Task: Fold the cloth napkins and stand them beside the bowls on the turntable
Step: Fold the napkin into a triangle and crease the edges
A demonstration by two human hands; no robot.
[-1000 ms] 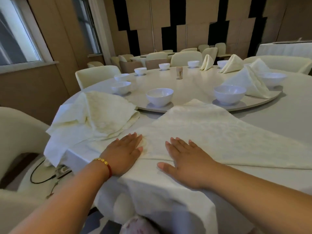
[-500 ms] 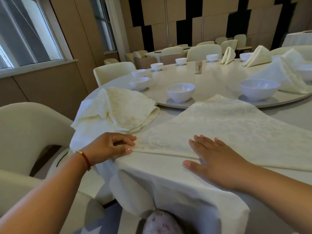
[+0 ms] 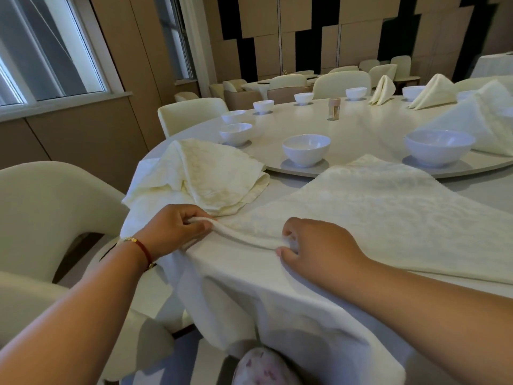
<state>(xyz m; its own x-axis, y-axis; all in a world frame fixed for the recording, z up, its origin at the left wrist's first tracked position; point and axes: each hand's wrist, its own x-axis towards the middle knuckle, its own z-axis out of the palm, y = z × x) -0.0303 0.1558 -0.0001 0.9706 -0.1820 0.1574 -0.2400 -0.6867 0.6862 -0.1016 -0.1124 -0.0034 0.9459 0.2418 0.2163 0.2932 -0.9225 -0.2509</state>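
Observation:
A cream cloth napkin (image 3: 383, 215) lies spread as a triangle on the table in front of me. My left hand (image 3: 175, 230) pinches its near left corner, and my right hand (image 3: 313, 245) grips the near edge, which is rolled into a narrow fold between them. A pile of loose napkins (image 3: 211, 176) sits to the left. White bowls (image 3: 306, 149) (image 3: 438, 147) stand on the round turntable (image 3: 361, 129). Folded napkins (image 3: 383, 90) (image 3: 433, 91) (image 3: 477, 118) stand beside bowls at the far right.
A small toothpick holder (image 3: 334, 108) stands mid-turntable. Cream chairs (image 3: 50, 207) (image 3: 191, 113) ring the table on the left. The white tablecloth (image 3: 263, 301) hangs over the near edge. More bowls (image 3: 235, 133) (image 3: 263, 106) line the turntable's left rim. A window is at the left.
Both hands went from lying flat on the napkin to curling round its near edge, lifting it into a narrow fold. The view turned to the left.

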